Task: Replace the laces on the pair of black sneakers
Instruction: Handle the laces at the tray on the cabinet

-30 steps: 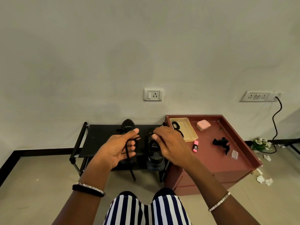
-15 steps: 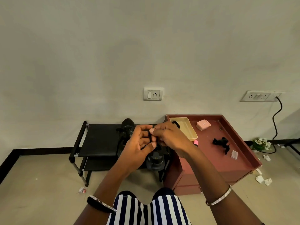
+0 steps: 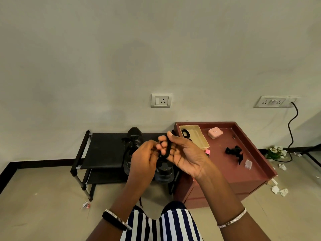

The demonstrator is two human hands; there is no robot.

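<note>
While raised just above the pair of black mesh sneakers (image 3: 132,143) on the black two-tier shoe rack (image 3: 102,150), grips the black flat shoelace (image 3: 167,146) in the right hand (image 3: 184,157), palm turned back, fingers curled round it. Runs upright across those fingers. Pinches its lower stretch with the left hand (image 3: 144,159), close alongside. Probably calls for feeding downward, toward the sneaker directly beneath both hands.

Our one head-worn camera looks forward and down, close behind the left grip (image 3: 144,160) and right grip (image 3: 185,156), facing the wall (image 3: 156,49).
</note>
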